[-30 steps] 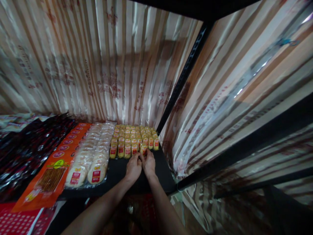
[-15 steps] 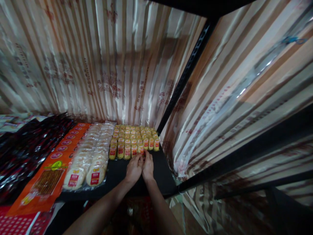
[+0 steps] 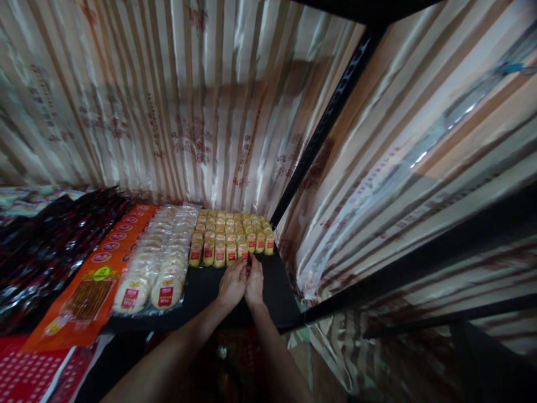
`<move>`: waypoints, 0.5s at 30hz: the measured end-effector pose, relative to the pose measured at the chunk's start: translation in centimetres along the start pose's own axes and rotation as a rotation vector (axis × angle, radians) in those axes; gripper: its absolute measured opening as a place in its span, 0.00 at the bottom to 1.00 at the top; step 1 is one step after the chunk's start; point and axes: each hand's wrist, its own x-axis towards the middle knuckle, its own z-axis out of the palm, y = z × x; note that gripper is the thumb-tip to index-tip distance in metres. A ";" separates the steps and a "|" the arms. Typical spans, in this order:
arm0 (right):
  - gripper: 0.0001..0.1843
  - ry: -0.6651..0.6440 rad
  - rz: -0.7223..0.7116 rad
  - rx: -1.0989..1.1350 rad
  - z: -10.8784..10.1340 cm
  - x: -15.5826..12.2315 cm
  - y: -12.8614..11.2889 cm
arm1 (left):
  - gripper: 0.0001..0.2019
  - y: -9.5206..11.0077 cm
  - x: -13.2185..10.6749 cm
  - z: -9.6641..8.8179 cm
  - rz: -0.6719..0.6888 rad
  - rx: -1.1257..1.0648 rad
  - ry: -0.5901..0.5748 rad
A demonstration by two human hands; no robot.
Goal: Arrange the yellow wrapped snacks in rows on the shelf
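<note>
Small yellow snack packets (image 3: 220, 254) with red labels stand in rows on a black shelf (image 3: 201, 296). At the front row, my left hand (image 3: 233, 284) and my right hand (image 3: 254, 284) are side by side and touching. Their fingers are drawn together at the base of one yellow snack packet (image 3: 243, 251), which lines up with the row. The fingertips partly cover its lower part, so the exact grip is hard to see. To the left of my hands lie two columns of round white crackers (image 3: 166, 291) in clear wrappers.
An orange snack bag (image 3: 90, 296) and dark glossy packages (image 3: 50, 246) lie farther left. A red perforated basket (image 3: 31, 369) is at the lower left. A black shelf post (image 3: 325, 123) rises at the right rear corner, before striped plastic sheeting (image 3: 201, 101).
The view has shifted slightly, so the shelf goods appear a little higher and farther right. My hands stay together at the same packet in the front row.
</note>
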 end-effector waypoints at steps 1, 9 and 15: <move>0.25 -0.004 -0.004 0.001 -0.2 -0.4 -0.3 | 0.18 0.0 -0.4 -0.1 -0.003 0.003 0.011; 0.20 -0.016 -0.020 -0.074 -2.0 -6.4 -2.9 | 0.18 -1.4 -8.5 -0.6 0.049 -0.102 0.125; 0.18 -0.163 -0.073 -0.028 -1.8 -13.9 -3.9 | 0.18 -4.1 -16.7 -1.0 -0.031 -0.235 0.136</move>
